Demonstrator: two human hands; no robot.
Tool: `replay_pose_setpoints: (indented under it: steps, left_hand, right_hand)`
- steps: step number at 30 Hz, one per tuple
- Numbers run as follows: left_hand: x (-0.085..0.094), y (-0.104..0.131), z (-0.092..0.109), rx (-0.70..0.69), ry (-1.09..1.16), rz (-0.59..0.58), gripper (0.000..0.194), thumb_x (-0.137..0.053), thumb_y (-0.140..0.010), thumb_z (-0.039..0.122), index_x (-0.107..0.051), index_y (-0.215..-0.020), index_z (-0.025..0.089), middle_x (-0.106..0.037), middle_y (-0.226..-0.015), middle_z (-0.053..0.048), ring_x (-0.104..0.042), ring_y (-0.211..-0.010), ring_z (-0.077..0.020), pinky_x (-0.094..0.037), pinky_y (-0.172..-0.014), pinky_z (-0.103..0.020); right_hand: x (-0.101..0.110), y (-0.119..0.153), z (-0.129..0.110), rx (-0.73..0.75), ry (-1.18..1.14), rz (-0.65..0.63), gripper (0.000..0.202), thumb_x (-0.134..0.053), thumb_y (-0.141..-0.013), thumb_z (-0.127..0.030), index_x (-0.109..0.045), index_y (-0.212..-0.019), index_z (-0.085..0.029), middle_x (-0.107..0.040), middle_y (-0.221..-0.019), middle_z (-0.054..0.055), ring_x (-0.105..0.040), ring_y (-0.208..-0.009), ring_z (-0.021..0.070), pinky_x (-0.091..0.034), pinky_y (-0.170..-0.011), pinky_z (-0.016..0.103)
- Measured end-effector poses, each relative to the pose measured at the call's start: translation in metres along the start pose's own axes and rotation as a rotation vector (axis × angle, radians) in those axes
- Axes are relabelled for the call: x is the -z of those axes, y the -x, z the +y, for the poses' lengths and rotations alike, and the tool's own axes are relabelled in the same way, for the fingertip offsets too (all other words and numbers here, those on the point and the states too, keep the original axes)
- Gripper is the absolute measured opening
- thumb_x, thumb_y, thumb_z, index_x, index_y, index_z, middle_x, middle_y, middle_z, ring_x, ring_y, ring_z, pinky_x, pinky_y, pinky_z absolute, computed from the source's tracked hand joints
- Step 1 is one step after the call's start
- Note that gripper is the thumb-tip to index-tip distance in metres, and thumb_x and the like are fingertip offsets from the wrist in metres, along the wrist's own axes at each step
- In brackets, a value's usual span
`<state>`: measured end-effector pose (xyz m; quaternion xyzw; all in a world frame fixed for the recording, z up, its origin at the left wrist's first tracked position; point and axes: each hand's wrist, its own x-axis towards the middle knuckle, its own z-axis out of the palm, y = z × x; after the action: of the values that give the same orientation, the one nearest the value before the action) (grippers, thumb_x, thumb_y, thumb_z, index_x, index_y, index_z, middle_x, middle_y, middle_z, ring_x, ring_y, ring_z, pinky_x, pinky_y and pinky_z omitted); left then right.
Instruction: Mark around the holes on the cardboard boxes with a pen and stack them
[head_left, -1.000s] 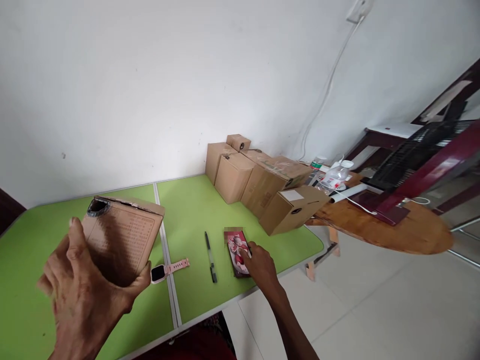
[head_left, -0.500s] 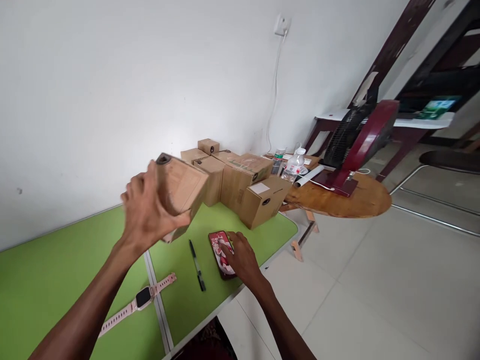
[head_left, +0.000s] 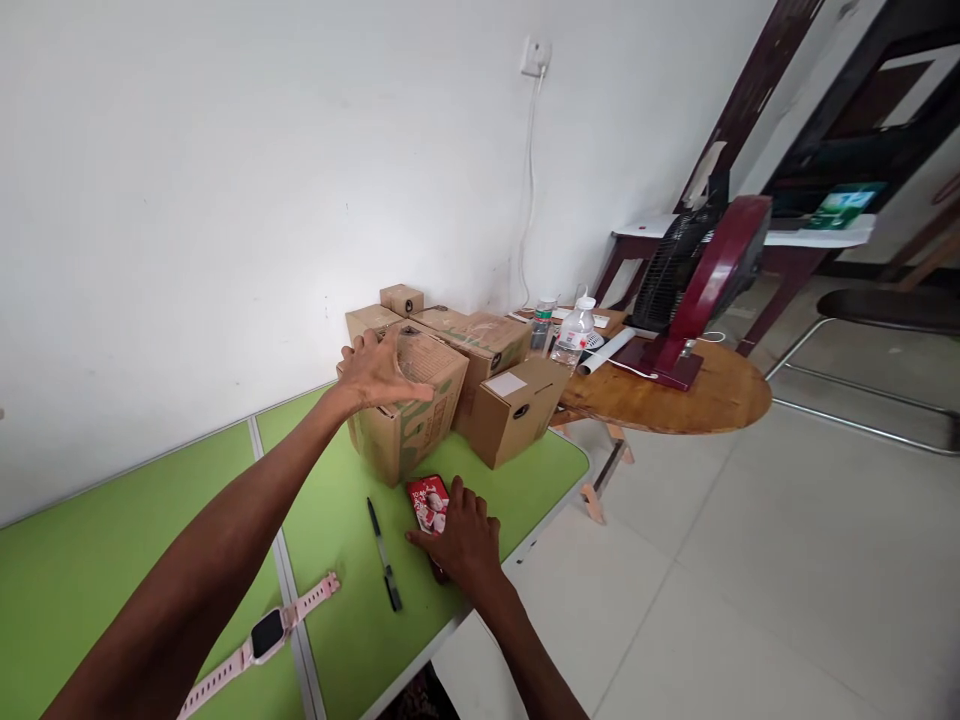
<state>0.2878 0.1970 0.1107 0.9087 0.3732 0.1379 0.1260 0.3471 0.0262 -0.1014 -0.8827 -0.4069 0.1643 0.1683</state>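
Observation:
My left hand (head_left: 379, 375) is spread across the top of a cardboard box (head_left: 420, 415), gripping it in front of other boxes at the back of the green table. The thumb lies along the box's upper front edge. My right hand (head_left: 466, 540) is around a smartphone (head_left: 429, 503) with a lit red-and-white screen, its thumb across the near left side and its fingers at the right. The hand covers the phone's lower part. To the left of the phone lies a pen (head_left: 383, 555), and farther left a pink-strapped smartwatch (head_left: 268, 635).
Several cardboard boxes (head_left: 519, 405) stand against the wall on the green table (head_left: 157, 555). Right of them, a wooden table (head_left: 705, 395) bears a dark red fan (head_left: 720, 270), a plastic bottle (head_left: 574, 330) and a white tube (head_left: 606, 352). A chair (head_left: 892, 310) stands beyond.
My left hand has carried the box rightward and down to the other boxes. My right hand has shifted over the phone, its thumb now across to the left side.

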Motion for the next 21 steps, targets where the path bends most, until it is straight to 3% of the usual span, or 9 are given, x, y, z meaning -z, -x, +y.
replay_pose_setpoints:
  steps: [5, 8, 12, 18, 21]
  left_hand:
    - [-0.008, -0.016, -0.004, -0.005, -0.014, -0.035, 0.116, -0.086, -0.065, 0.063, -0.044, -0.164, 0.021, -0.051, -0.160, -0.025, -0.042, -0.154, -0.0541, -0.034, -0.125, -0.067]
    - [-0.015, -0.022, -0.007, 0.003, -0.011, -0.062, 0.114, -0.083, -0.068, 0.063, -0.041, -0.167, 0.022, -0.053, -0.162, -0.025, -0.044, -0.155, -0.0521, -0.034, -0.126, -0.067]
    - [-0.023, -0.029, -0.010, 0.028, -0.002, -0.091, 0.116, -0.081, -0.069, 0.067, -0.040, -0.167, 0.021, -0.053, -0.164, -0.026, -0.044, -0.157, -0.0498, -0.035, -0.126, -0.065]
    - [-0.031, -0.036, -0.016, 0.035, 0.013, -0.091, 0.118, -0.083, -0.069, 0.071, -0.040, -0.168, 0.024, -0.046, -0.171, -0.025, -0.040, -0.161, -0.0496, -0.034, -0.127, -0.064]
    - [-0.036, -0.040, -0.013, 0.042, 0.034, -0.090, 0.110, -0.081, -0.071, 0.077, -0.049, -0.162, 0.024, -0.048, -0.169, -0.025, -0.040, -0.161, -0.0503, -0.033, -0.128, -0.065]
  right_hand:
    - [-0.011, 0.006, -0.012, -0.012, 0.065, 0.000, 0.084, -0.070, -0.098, -0.026, -0.037, -0.172, -0.004, -0.058, -0.162, 0.030, -0.051, -0.150, 0.0457, -0.045, -0.117, 0.057]
    - [-0.013, 0.008, -0.013, 0.005, 0.072, -0.012, 0.081, -0.063, -0.099, -0.020, -0.035, -0.173, -0.002, -0.057, -0.162, 0.030, -0.051, -0.150, 0.0447, -0.047, -0.116, 0.054]
    - [-0.011, 0.012, -0.004, 0.053, 0.053, -0.056, 0.087, -0.065, -0.094, -0.015, -0.031, -0.173, 0.002, -0.059, -0.161, 0.031, -0.052, -0.149, 0.0449, -0.047, -0.115, 0.056]
    - [-0.011, 0.018, 0.011, 0.218, -0.040, -0.118, 0.099, -0.071, -0.081, -0.007, -0.037, -0.174, -0.008, -0.068, -0.154, 0.024, -0.058, -0.144, 0.0426, -0.047, -0.115, 0.055]
    - [-0.009, 0.011, 0.014, 0.285, -0.123, -0.100, 0.097, -0.078, -0.078, -0.014, -0.046, -0.170, -0.017, -0.071, -0.150, 0.020, -0.061, -0.142, 0.0417, -0.049, -0.114, 0.054]
